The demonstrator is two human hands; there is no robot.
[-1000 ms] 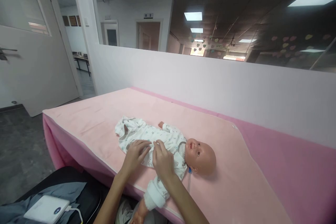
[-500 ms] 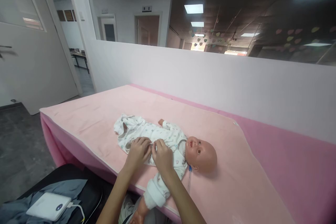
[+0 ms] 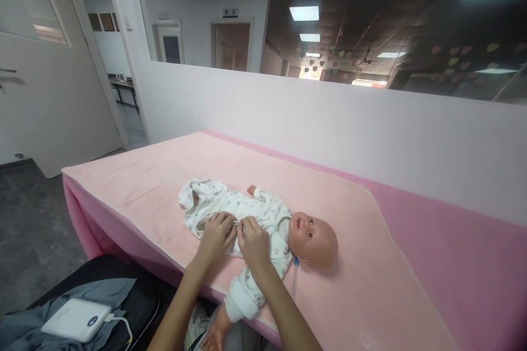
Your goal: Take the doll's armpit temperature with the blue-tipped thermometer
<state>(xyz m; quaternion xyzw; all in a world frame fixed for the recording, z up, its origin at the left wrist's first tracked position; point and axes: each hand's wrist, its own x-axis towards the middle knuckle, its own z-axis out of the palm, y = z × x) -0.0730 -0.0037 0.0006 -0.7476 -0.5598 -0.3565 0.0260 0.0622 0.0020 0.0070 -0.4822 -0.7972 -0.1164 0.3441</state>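
A baby doll (image 3: pixel 315 239) lies face up on the pink-covered table, its head to the right. It wears a white patterned garment (image 3: pixel 247 205). Over the doll's middle, my left hand (image 3: pixel 219 230) and my right hand (image 3: pixel 253 238) are close together, with fingers pinched on thin white ties between them. The knot or crossing of the ties is too small to make out. One doll arm in a white cuff (image 3: pixel 242 299) hangs over the near table edge. A blue-tipped clear strip (image 3: pixel 295 271) lies beside the doll's neck.
A black chair (image 3: pixel 140 301) at the lower left holds a grey cloth (image 3: pixel 119 288) and a white power bank (image 3: pixel 76 320) with a cable. A white wall with a window stands behind the pink table cover (image 3: pixel 152 162). A door is at the left.
Both hands stay over the doll's middle with only slight finger movement at the ties. The view has shifted a little.
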